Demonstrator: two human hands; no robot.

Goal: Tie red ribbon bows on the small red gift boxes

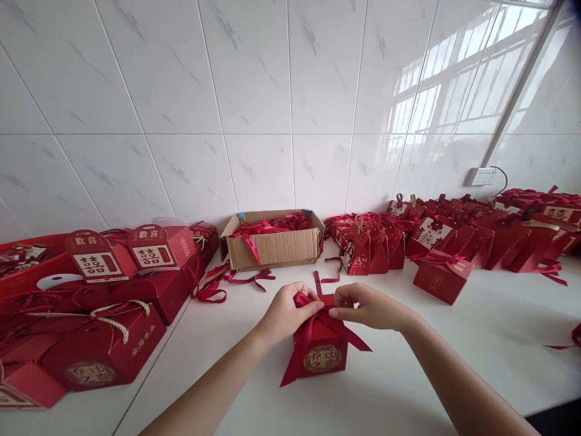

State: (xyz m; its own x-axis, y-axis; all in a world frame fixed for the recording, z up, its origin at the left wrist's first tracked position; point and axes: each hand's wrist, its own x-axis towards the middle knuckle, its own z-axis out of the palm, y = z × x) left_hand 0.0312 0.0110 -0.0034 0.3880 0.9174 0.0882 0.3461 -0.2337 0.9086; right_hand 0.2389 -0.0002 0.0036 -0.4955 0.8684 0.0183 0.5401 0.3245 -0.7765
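A small red gift box (323, 358) with a round gold emblem stands upright on the white table in front of me. Dark red ribbon (303, 345) lies over its top, one tail hanging down the left front corner and another reaching out to the right. My left hand (295, 309) pinches a loop of the ribbon between thumb and fingers. At the ribbon's middle, my right hand (363, 304) has its thumb and curled fingers closed on the ribbon. A narrow strap (318, 281) sticks up behind the box. The knot area is partly hidden by my fingers.
A cardboard box (272, 247) full of red ribbons stands against the tiled wall. Loose ribbon pieces (254, 278) lie before it. Red gift boxes (109, 339) are piled at the left, and many more (454, 242) stand in rows at the right, below a power socket (482, 176).
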